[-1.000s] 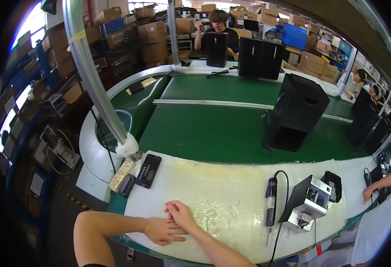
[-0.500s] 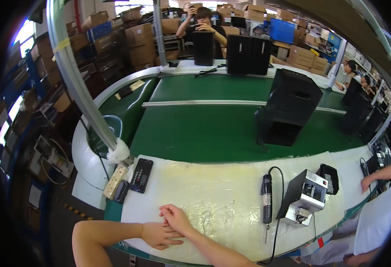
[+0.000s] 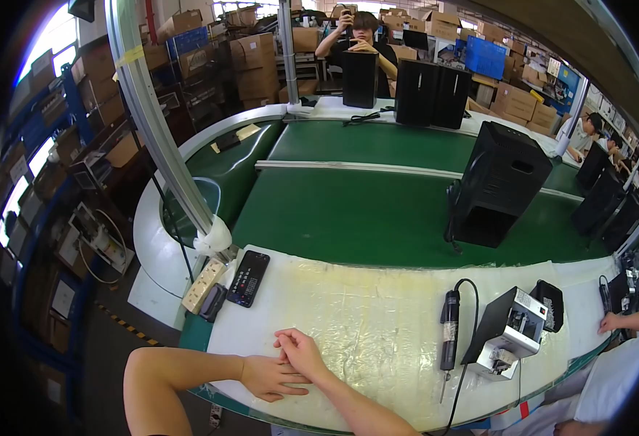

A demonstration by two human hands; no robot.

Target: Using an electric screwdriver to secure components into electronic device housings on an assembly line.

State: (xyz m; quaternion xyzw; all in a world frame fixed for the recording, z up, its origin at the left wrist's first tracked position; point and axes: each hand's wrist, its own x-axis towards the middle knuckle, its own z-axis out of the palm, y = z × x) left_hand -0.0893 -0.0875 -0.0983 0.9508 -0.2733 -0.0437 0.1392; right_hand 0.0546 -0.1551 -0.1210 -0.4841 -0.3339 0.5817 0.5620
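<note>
At the near edge of the bench (image 3: 363,312): your left hand (image 3: 271,378) and your right hand (image 3: 301,352) meet and touch.
Left fingers: extended and a little spread, with nothing visible in them.
Right fingers: loosely curled beside your left knuckles; you cannot tell from here whether anything lies inside the curl.
Phone (image 3: 248,279): flat on the bench, up and to the left of your hands, apart from both.
Power strip (image 3: 204,286): just left of the phone.
Electric screwdriver (image 3: 449,330): lying to your right, well apart from your hands, its bit pointing toward you and its black cord looping beside it.
Black-and-silver machine (image 3: 508,334): just right of the screwdriver.
Black tray (image 3: 548,305): beside the machine, holding small parts.
Green belt (image 3: 341,211): beyond your bench, carrying a tall black case (image 3: 499,185) on the right.
Co-worker's hand (image 3: 611,323): at the bench's far right.
</note>
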